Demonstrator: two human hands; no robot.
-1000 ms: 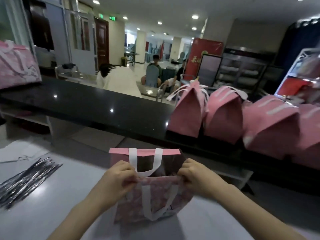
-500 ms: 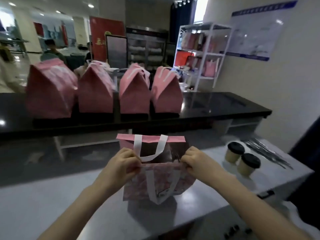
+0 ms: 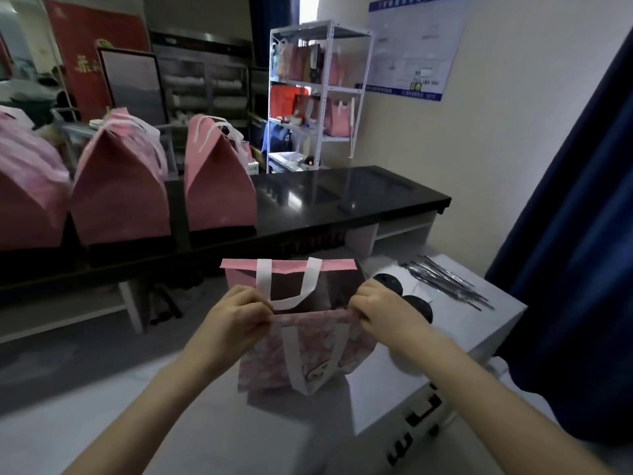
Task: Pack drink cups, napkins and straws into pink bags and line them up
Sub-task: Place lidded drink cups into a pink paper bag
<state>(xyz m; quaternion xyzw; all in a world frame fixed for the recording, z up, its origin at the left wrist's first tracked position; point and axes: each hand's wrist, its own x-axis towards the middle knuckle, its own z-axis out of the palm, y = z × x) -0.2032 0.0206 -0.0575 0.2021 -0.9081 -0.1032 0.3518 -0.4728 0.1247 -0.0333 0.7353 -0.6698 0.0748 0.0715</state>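
Note:
A pink bag (image 3: 305, 351) with white handles stands open on the white worktop (image 3: 239, 423) in front of me. My left hand (image 3: 236, 318) pinches the near rim at its left corner and my right hand (image 3: 387, 311) pinches the right corner, holding the mouth apart. Just behind my right hand stand two drink cups with black lids (image 3: 416, 305), partly hidden. A bundle of wrapped straws (image 3: 445, 281) lies further right on the worktop. Three closed pink bags (image 3: 219, 180) stand in a row on the black counter (image 3: 359, 197). No napkins show.
A white metal shelf (image 3: 318, 94) with more bags stands behind the counter. A dark blue curtain (image 3: 575, 252) hangs at the right, close to the worktop's edge. The counter's right half beside the row of bags is bare.
My view has swung to the right, from the counter's left part to its right end. The cups, straws and curtain came into sight. Both hands kept their grip on the bag's rim.

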